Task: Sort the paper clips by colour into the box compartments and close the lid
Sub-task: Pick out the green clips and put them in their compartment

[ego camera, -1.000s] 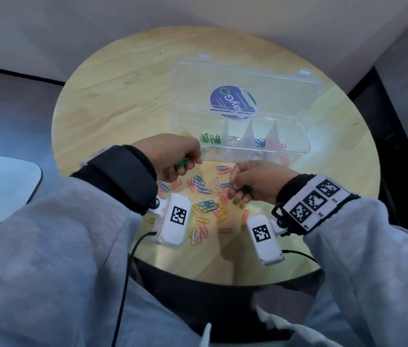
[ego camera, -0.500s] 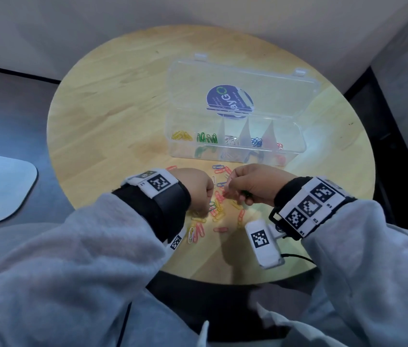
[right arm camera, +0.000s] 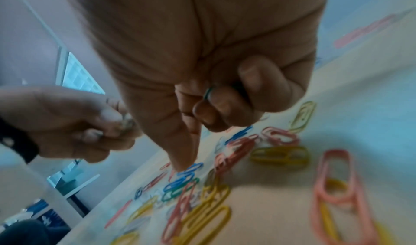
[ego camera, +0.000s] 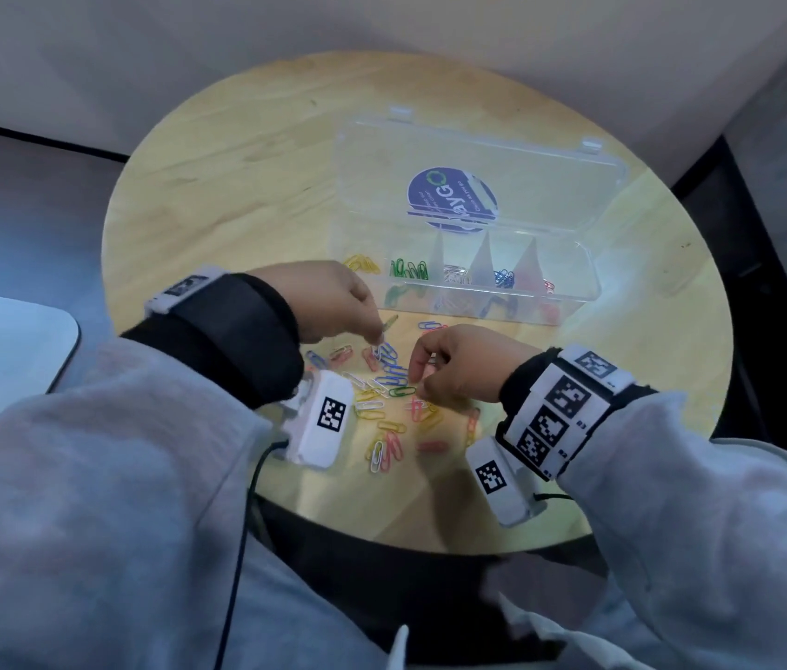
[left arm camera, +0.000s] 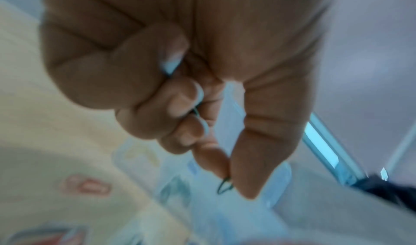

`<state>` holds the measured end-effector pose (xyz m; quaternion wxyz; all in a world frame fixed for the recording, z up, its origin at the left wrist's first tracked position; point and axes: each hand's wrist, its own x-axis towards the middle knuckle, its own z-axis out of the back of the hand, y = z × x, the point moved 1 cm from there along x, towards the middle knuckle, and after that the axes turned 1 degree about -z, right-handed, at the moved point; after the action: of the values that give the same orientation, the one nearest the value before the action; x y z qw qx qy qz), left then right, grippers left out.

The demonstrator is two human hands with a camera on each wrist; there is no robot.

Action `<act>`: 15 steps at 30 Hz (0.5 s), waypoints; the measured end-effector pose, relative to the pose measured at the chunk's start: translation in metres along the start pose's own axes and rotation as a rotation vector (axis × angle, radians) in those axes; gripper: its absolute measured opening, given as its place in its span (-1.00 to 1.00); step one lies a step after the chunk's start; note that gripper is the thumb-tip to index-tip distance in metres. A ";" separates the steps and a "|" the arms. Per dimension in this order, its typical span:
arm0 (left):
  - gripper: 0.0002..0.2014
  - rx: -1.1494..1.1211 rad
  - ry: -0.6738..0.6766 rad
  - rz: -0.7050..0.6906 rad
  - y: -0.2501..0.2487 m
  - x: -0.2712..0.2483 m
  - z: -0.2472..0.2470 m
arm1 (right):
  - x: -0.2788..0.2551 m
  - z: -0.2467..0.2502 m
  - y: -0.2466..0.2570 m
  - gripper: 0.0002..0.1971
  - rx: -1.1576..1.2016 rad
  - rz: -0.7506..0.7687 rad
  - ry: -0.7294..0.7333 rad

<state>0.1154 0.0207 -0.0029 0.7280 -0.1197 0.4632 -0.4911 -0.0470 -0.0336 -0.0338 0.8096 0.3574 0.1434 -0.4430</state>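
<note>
A clear box [ego camera: 478,309] stands on the round table, its lid [ego camera: 478,147] open and leaning back. Its compartments hold yellow [ego camera: 361,263], green [ego camera: 408,270], silver, blue [ego camera: 503,278] and red clips. Loose paper clips [ego camera: 384,403] of mixed colours lie in a pile in front of the box. My left hand [ego camera: 376,337] hovers at the pile's far edge and pinches a green clip [left arm camera: 225,186] between thumb and forefinger. My right hand [ego camera: 418,379] keeps a green clip [right arm camera: 208,92] in its curled fingers, while thumb and forefinger reach down to a blue clip [right arm camera: 189,170].
The wooden table [ego camera: 237,195] has bare room to the left of and behind the box. A pale flat object [ego camera: 0,360] lies off the table at the left. A black cable [ego camera: 242,548] hangs from the left wrist camera over the near table edge.
My left hand dropped from beside the box onto the pile, then rose again to the pile's far edge. My right hand stayed over the pile, fingers shifting slightly.
</note>
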 end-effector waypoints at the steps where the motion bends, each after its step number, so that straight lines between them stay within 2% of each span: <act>1: -0.85 -0.092 -0.002 -0.001 0.001 -0.001 0.005 | 0.001 -0.002 0.001 -0.89 -0.028 0.005 -0.005; 6: -0.77 -0.436 -0.115 0.021 -0.001 -0.006 0.018 | 0.005 -0.008 0.010 -0.92 -0.179 0.011 -0.029; 9: -0.76 -0.608 -0.159 -0.002 -0.003 -0.008 0.021 | 0.006 -0.009 0.016 -0.99 -0.257 0.010 0.018; 15: -0.70 -0.733 -0.171 -0.032 -0.005 -0.008 0.017 | 0.003 -0.010 0.015 -0.75 -0.283 -0.010 0.063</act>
<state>0.1252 0.0199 0.0145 0.6652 -0.4200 0.5438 -0.2922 -0.0323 -0.0230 -0.0359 0.8448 0.2526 0.2315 -0.4110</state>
